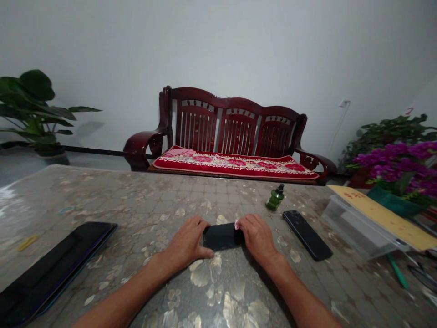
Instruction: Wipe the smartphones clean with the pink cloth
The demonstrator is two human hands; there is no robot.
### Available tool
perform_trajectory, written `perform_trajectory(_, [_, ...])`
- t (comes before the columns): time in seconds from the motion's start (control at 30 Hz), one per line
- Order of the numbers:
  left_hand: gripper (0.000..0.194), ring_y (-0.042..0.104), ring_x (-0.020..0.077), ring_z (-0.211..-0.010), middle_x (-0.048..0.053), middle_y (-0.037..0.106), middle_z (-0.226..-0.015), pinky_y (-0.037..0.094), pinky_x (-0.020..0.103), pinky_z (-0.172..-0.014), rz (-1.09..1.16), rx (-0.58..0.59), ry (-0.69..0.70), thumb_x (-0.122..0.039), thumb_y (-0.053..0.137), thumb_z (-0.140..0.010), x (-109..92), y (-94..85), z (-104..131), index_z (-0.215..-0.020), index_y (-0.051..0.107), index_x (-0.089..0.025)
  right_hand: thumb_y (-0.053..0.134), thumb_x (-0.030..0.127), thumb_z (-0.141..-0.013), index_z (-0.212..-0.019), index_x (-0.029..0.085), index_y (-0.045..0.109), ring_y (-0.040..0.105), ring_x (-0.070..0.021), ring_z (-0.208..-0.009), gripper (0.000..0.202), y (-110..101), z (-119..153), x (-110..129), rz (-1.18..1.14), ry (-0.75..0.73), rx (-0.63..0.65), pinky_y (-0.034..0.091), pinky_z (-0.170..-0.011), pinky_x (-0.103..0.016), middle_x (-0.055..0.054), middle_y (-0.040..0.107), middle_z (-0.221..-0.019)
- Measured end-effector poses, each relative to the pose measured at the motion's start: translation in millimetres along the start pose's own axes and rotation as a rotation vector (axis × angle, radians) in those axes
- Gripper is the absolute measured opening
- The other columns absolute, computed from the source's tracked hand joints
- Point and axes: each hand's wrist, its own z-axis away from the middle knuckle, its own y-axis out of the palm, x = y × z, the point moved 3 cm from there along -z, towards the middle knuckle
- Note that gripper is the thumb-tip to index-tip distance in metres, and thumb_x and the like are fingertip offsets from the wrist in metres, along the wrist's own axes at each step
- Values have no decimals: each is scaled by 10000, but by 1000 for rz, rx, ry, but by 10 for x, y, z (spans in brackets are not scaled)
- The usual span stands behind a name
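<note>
A dark smartphone (222,236) lies sideways on the patterned tablecloth in front of me, screen up. My left hand (191,239) grips its left end, thumb along the near edge and fingers at the far edge. At the right end is my right hand (255,234), fingers bent and pinching a small pink-and-white piece, seemingly cloth (236,224), against the phone's far right corner. Most of that piece is hidden under the fingers. To the right of my right hand lies another black phone (307,234), and beyond it stands a green spray bottle (275,198).
A large black tablet (58,269) lies at the left, near a yellow band (26,243). On the right are a clear plastic box (358,228) under a yellow folder (385,214), a green-handled tool (398,272) and purple flowers (403,166). A wooden bench (235,123) stands behind the table.
</note>
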Motion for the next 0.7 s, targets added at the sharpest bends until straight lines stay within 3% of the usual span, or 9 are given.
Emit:
perform_trajectory(0.3, [578, 552, 299, -1103, 85, 623, -1129, 426, 365, -937, 6, 28, -13, -468, 843, -682, 14, 12, -13, -1157, 651, -200, 570, 117, -961, -873, 213, 674, 536, -187, -828, 167, 64, -46, 226, -45, -94, 46, 381, -764, -289, -22, 643, -847])
perform_trajectory(0.53, [632, 551, 303, -1130, 90, 624, -1155, 433, 366, -954, -7, 34, -23, -464, 855, -674, 16, -2, -10, -1204, 646, -192, 543, 105, -970, -867, 215, 672, 540, -199, -847, 198, -58, 58, 37, -28, 34, 57, 377, -775, -300, -28, 645, -852])
perform_trajectory(0.7, [633, 547, 304, -1144, 98, 624, -1182, 431, 373, -969, -35, 54, -37, -452, 862, -667, -16, -22, -14, -1204, 647, -195, 525, 108, -977, -866, 206, 671, 543, -192, -851, 207, -85, 129, 133, -90, 19, 91, 380, -780, -292, -31, 638, -859])
